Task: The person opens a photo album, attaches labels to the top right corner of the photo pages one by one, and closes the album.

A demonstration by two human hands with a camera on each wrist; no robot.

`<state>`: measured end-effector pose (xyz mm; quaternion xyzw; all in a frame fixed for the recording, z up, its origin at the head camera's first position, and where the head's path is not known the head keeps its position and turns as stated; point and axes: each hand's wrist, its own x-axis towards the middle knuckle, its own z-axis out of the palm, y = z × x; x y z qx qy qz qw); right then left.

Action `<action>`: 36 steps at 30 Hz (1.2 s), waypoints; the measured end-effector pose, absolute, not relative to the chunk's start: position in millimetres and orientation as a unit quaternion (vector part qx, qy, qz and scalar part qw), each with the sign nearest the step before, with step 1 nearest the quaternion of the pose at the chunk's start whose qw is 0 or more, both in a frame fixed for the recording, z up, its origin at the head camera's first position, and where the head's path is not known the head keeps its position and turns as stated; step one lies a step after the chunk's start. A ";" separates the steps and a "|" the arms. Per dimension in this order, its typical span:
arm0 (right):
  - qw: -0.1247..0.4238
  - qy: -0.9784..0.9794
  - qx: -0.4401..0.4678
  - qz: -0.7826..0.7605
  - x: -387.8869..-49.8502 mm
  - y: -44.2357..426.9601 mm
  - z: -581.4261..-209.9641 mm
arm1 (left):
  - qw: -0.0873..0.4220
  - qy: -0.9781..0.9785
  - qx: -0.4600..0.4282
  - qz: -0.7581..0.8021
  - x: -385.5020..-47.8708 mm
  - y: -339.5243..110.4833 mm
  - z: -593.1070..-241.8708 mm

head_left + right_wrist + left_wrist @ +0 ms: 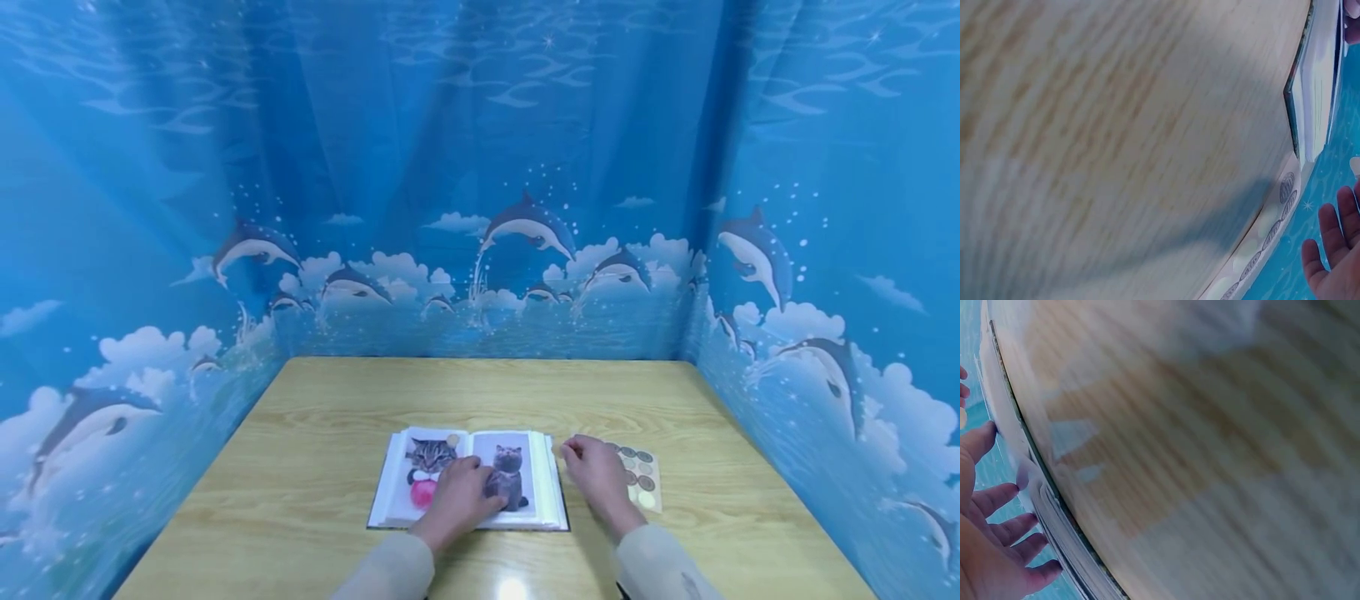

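We have free lane over table (315, 433) from left edge to album (471, 447); another along far edge, curtain (420, 167) walling it off behind. Bare wood between right edge and sticker sheet (647, 485): we can pass. Album blocks middle, left hand (459, 493) across pages. Right hand (600, 477) plugs gap between album and sticker sheet. Between sleeves (395, 570), we find wood up to album's near side.

The left arm (388, 571) and right arm (663, 562) reach forward; the left hand (461, 493) lies palm down, fingers spread, while the right hand (602, 477) pinches between thumb and fingertip
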<state>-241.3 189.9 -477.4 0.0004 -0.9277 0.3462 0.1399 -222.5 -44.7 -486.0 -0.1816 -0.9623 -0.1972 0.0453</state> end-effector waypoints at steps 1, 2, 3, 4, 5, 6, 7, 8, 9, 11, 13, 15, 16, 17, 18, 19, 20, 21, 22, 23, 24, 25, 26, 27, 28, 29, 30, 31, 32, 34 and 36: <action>0.138 -0.928 0.005 0.345 -242.5 188.8 -477.9 | 0.044 -0.963 -0.183 -0.195 -222.8 -45.2 -487.0; 0.137 -0.929 0.008 0.344 -243.7 187.7 -478.2 | 0.044 -0.963 -0.185 -0.192 -222.9 -45.5 -487.7; 0.138 -0.930 0.011 0.342 -245.0 186.2 -478.4 | 0.044 -0.963 -0.187 -0.189 -222.9 -45.8 -488.2; 0.136 -0.930 0.012 0.341 -245.9 184.7 -478.0 | 0.044 -0.964 -0.188 -0.185 -222.8 -45.9 -488.5; 0.134 -0.931 0.011 0.339 -247.3 183.0 -477.8 | 0.044 -0.964 -0.190 -0.180 -222.9 -45.9 -488.8; 0.135 -0.933 0.011 0.334 -248.4 181.2 -477.2 | 0.044 -0.965 -0.192 -0.174 -223.0 -45.9 -489.0; 0.135 -0.935 0.008 0.329 -249.5 179.1 -476.7 | 0.044 -0.966 -0.193 -0.169 -222.9 -45.8 -488.8; 0.136 -0.936 0.007 0.323 -250.7 177.1 -476.2 | 0.042 -0.966 -0.193 -0.164 -222.9 -45.8 -488.9; 0.135 -0.938 0.006 0.318 -251.9 175.1 -475.6 | 0.043 -0.967 -0.195 -0.158 -223.1 -45.8 -489.0; 0.134 -0.942 0.007 0.307 -254.4 171.7 -474.9 | 0.044 -0.968 -0.198 -0.148 -223.3 -45.8 -488.5; 0.131 -0.945 0.012 0.300 -256.9 168.9 -474.9 | 0.040 -0.969 -0.198 -0.140 -223.5 -45.9 -488.6; 0.128 -0.947 0.022 0.294 -259.7 166.6 -475.8 | 0.038 -0.971 -0.198 -0.132 -223.3 -46.0 -489.0; 0.127 -0.948 0.026 0.291 -261.2 165.6 -476.5 | 0.036 -0.971 -0.198 -0.129 -223.2 -46.0 -488.9; 0.126 -0.949 0.031 0.288 -262.4 164.6 -477.1 | 0.035 -0.971 -0.198 -0.126 -223.0 -46.1 -488.7; 0.125 -0.950 0.034 0.284 -263.5 163.6 -477.5 | 0.033 -0.972 -0.198 -0.124 -222.8 -46.0 -488.7; 0.124 -0.951 0.038 0.282 -264.5 162.8 -477.8 | 0.032 -0.972 -0.199 -0.122 -222.5 -45.9 -488.1; 0.125 -0.951 0.042 0.280 -265.5 162.1 -478.2 | 0.031 -0.972 -0.199 -0.121 -222.3 -45.8 -487.2; 0.125 -0.952 0.045 0.277 -266.6 161.7 -478.3 | 0.030 -0.972 -0.200 -0.120 -222.0 -45.7 -486.5; 0.125 -0.952 0.047 0.275 -267.4 161.3 -478.1 | 0.029 -0.972 -0.201 -0.120 -221.4 -45.5 -485.4; 0.126 -0.953 0.049 0.270 -268.4 161.1 -477.9 | 0.028 -0.972 -0.202 -0.118 -221.0 -45.3 -484.5; 0.127 -0.954 0.052 0.266 -269.5 161.0 -477.8 | 0.027 -0.972 -0.203 -0.119 -220.6 -45.1 -484.1; 0.128 -0.955 0.055 0.261 -270.7 160.9 -477.8 | 0.027 -0.971 -0.203 -0.119 -220.1 -45.0 -483.4; 0.130 -0.956 0.058 0.256 -271.8 160.9 -477.5 | 0.028 -0.972 -0.203 -0.118 -219.8 -44.9 -483.4; 0.131 -0.957 0.060 0.250 -273.1 160.9 -477.2 | 0.027 -0.972 -0.202 -0.120 -219.6 -44.9 -483.8; 0.134 -0.959 0.063 0.243 -274.4 160.7 -477.2 | 0.026 -0.972 -0.201 -0.122 -219.9 -44.8 -484.8; 0.139 -0.959 0.067 0.236 -275.7 160.6 -477.1 | 0.025 -0.972 -0.199 -0.123 -220.5 -44.7 -486.1; 0.142 -0.960 0.071 0.231 -276.9 160.6 -477.0 | 0.024 -0.972 -0.197 -0.124 -221.1 -44.7 -487.6; 0.146 -0.961 0.073 0.225 -278.3 160.5 -477.1 | 0.022 -0.973 -0.195 -0.123 -221.9 -44.6 -489.2; 0.151 -0.961 0.075 0.219 -279.9 160.7 -477.3 | 0.020 -0.973 -0.193 -0.122 -222.7 -44.5 -490.9; 0.157 -0.962 0.075 0.209 -283.4 160.8 -478.2 | 0.015 -0.974 -0.191 -0.118 -224.1 -44.4 -493.2; 0.158 -0.964 0.075 0.202 -286.8 160.9 -479.0 | 0.012 -0.975 -0.190 -0.113 -224.6 -44.8 -493.7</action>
